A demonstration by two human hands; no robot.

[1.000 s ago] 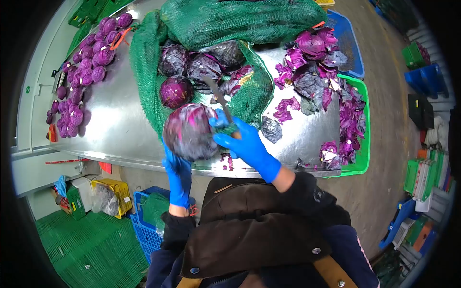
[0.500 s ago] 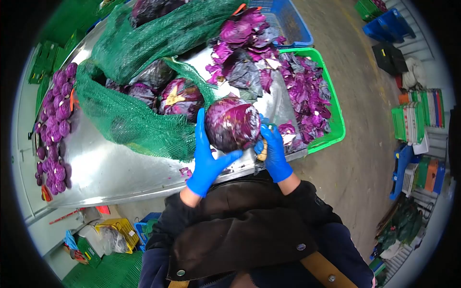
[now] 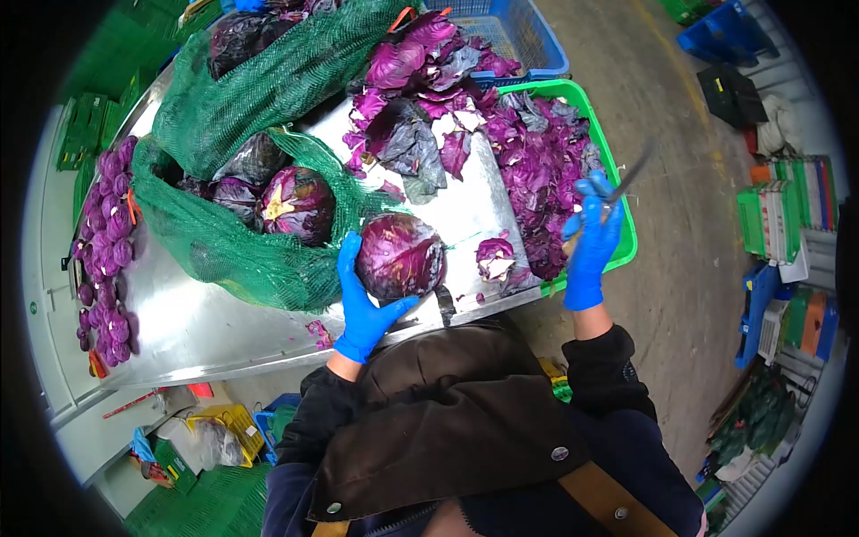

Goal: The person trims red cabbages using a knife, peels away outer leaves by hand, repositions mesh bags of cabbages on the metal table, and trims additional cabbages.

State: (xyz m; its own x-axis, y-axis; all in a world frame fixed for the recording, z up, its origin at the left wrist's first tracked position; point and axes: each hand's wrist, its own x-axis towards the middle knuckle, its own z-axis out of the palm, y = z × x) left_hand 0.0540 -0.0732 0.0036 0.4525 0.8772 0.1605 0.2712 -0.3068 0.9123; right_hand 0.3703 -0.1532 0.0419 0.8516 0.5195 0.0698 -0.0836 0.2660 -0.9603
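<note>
A red cabbage (image 3: 400, 256) rests on the metal table near its front edge. My left hand (image 3: 364, 309), in a blue glove, has its fingers spread against the cabbage's left and lower side. My right hand (image 3: 592, 246), also gloved in blue, is raised over the right side of the green crate (image 3: 629, 233), closed round the handle of a knife (image 3: 631, 174) whose blurred blade points up and right. Left of the cabbage, a green net bag (image 3: 259, 268) lies open around several cabbages, one with a pale stem (image 3: 297, 204) showing.
Loose purple leaves (image 3: 398, 63) are heaped at the back, beside a blue crate (image 3: 537, 45). Purple leaves fill the green crate. Small trimmed cabbages (image 3: 109, 233) line the table's left side. A small leafy piece (image 3: 495, 259) lies right of the large cabbage. Blue glove fingers show at the top left.
My right hand has moved right and up with the knife, away from the cabbage. The cabbage has shifted left and down onto the table, with my left hand still at its side.
</note>
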